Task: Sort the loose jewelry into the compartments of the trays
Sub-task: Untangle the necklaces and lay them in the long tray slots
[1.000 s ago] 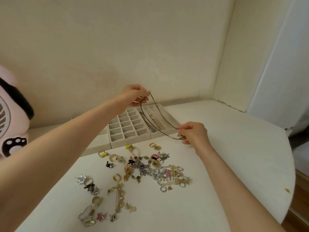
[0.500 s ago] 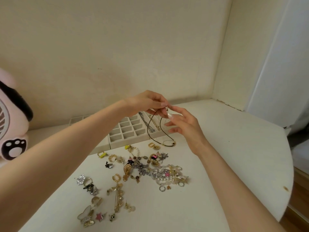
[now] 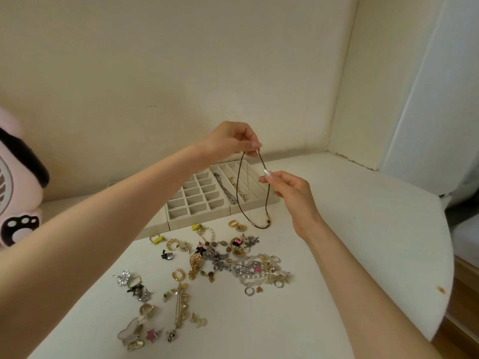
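Over the trays, at 12 o'clock from the pile (image 3: 233, 257): necklace (image 3: 259, 226) hangs as a long dark loop.

- Left hand (image 3: 228, 141) pinches the top of the loop between thumb and fingertips; both strands fall from that pinch.
- Right hand (image 3: 290, 193) sits at 4 o'clock from the left hand, near it but not touching. I see its thumb and forefinger nipped on the right strand just under the top.
- Loop bottom, with a small gold-and-dark bead, lies at 6 o'clock from the left hand, just in front of the slot tray (image 3: 254, 207). I cannot tell whether it touches the table (image 3: 350, 242).
- Slot tray holds a silver chain (image 3: 225, 187) and a gold chain (image 3: 239, 190), each in its own long slot, behind the left strand.
- Grid tray (image 3: 197, 221) is at 9 o'clock from the slot tray, side by side and touching.
- Pile is loose on the table, at 6 o'clock from both trays: rings, earrings, pearls, brooches.
- Pink plush (image 3: 18, 182) at far 9 o'clock, well apart.
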Available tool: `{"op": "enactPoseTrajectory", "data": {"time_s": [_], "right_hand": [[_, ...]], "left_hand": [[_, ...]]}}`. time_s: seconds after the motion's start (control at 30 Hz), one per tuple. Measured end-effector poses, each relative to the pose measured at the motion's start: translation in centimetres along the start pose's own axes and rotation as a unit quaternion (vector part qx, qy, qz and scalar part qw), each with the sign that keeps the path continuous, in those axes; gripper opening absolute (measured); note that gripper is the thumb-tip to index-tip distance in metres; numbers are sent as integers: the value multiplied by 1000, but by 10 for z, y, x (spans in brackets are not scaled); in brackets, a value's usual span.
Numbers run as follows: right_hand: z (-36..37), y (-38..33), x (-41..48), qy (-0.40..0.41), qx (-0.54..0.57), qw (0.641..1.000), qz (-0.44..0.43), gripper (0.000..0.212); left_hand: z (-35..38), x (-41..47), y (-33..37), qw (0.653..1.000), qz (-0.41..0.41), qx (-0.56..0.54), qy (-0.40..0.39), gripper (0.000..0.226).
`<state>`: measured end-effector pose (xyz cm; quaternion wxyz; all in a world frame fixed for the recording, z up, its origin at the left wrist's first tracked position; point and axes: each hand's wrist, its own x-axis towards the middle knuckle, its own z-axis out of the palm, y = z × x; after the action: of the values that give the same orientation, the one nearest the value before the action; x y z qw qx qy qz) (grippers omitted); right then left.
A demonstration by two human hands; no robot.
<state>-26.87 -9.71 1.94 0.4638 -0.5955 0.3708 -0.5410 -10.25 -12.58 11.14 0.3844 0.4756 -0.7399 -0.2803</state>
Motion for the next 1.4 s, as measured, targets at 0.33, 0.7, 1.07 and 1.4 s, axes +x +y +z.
{"op": "enactPoseTrajectory", "data": {"time_s": [0.33,0.7,1.07,1.4], "right_hand": [[-4,16,6,40,-5,996,77,5],[-2,19,10,41,24,993,106,6],[0,17,7,-37,-52,991,116,3],[-4,12,5,-82,68,978,179,11]], "left_hand": [[-24,32,-17,983,-63,-42,166,13],[-21,56,-36,985,-75,-35,150,14],[-28,56,-38,987,-51,1,154,16],[-49,50,-41,986,-38,46,156,19]]}}
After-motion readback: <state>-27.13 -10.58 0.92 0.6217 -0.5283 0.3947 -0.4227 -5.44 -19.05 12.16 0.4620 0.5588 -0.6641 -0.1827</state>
